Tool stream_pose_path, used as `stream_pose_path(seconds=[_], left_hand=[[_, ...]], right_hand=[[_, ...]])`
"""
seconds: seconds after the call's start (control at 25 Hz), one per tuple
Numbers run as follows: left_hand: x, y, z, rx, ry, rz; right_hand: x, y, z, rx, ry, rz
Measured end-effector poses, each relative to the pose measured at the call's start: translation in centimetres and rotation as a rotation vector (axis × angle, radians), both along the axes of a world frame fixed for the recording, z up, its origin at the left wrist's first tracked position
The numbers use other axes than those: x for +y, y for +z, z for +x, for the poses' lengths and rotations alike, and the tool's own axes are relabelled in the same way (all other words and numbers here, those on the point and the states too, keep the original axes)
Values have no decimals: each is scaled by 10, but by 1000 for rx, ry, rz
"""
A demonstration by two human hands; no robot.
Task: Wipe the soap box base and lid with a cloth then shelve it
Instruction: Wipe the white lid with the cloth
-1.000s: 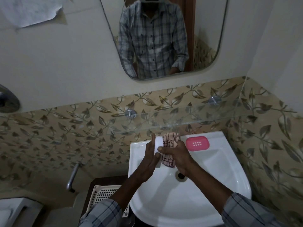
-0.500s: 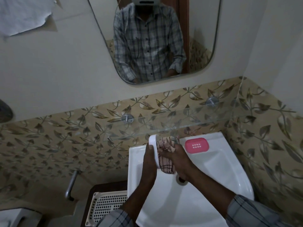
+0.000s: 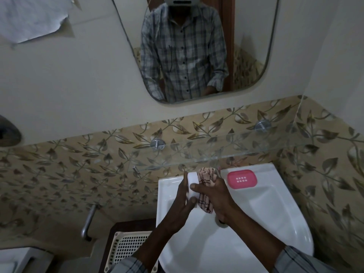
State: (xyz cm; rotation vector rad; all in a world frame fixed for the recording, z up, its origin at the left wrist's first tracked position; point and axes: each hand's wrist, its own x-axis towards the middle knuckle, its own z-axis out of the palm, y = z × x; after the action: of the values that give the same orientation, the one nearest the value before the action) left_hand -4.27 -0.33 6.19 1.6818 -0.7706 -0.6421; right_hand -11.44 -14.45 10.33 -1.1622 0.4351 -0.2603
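Observation:
Over the white sink (image 3: pixel 275 213) my left hand (image 3: pixel 182 200) holds a white soap box part (image 3: pixel 192 179) upright, fingers along its left side and thumb under its lower end. My right hand (image 3: pixel 214 196) grips a checked pink cloth (image 3: pixel 206 180) and presses it against the white part's right face, thumb lying across it. The pink soap box part (image 3: pixel 242 179) with small slots lies flat on the sink's back ledge, right of my hands. A glass shelf (image 3: pixel 246 152) runs along the tiled wall just above the sink.
A mirror (image 3: pixel 197 46) hangs above the shelf and reflects a person in a checked shirt. A cream plastic basket (image 3: pixel 126 247) sits on a dark stand left of the sink. A metal pipe (image 3: pixel 88 219) sticks out of the tiled wall at the left.
The white part has turned more upright in my left hand, and the cloth in my right hand has slid along its face. Both hands stay over the sink.

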Motion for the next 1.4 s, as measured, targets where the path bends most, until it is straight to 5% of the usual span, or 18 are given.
stream_pose_path(seconds=[0.04, 0.2, 0.24, 0.52, 0.6, 0.76, 0.84, 0.96, 1.0, 1.12, 1.32, 1.4], left_hand=[[3, -2, 4, 80, -12, 9], [-17, 18, 24, 964, 201, -144], [-25, 20, 26, 1045, 229, -139], [-23, -1, 39, 1036, 254, -257], [-14, -7, 42, 1039, 250, -321], [-12, -17, 27, 1096, 232, -327], [-21, -15, 16, 1152, 228, -372], [-21, -6, 14, 1211, 261, -447], [-16, -3, 16, 1233, 253, -465], [-11, 1, 21, 1343, 217, -451], [-16, -5, 18, 1406, 198, -330], [-14, -7, 24, 1378, 229, -361]], right_hand=[[-4, -3, -2, 3, 5, -51], [-9, -14, -9, 11, 216, -376], [-5, -17, -9, 15, 253, -402], [-22, -12, -10, 91, 159, 180], [-38, 1, -15, 248, 78, -93], [-26, 21, -10, 420, 3, -1071], [4, 18, -1, 412, 66, -1149], [15, 6, -11, 206, 317, -875], [6, 0, -18, 116, 373, -944], [-16, -21, -29, -163, 400, -1561], [-27, -27, -10, -293, 705, -1633], [-31, -25, -1, -310, 648, -1868]])
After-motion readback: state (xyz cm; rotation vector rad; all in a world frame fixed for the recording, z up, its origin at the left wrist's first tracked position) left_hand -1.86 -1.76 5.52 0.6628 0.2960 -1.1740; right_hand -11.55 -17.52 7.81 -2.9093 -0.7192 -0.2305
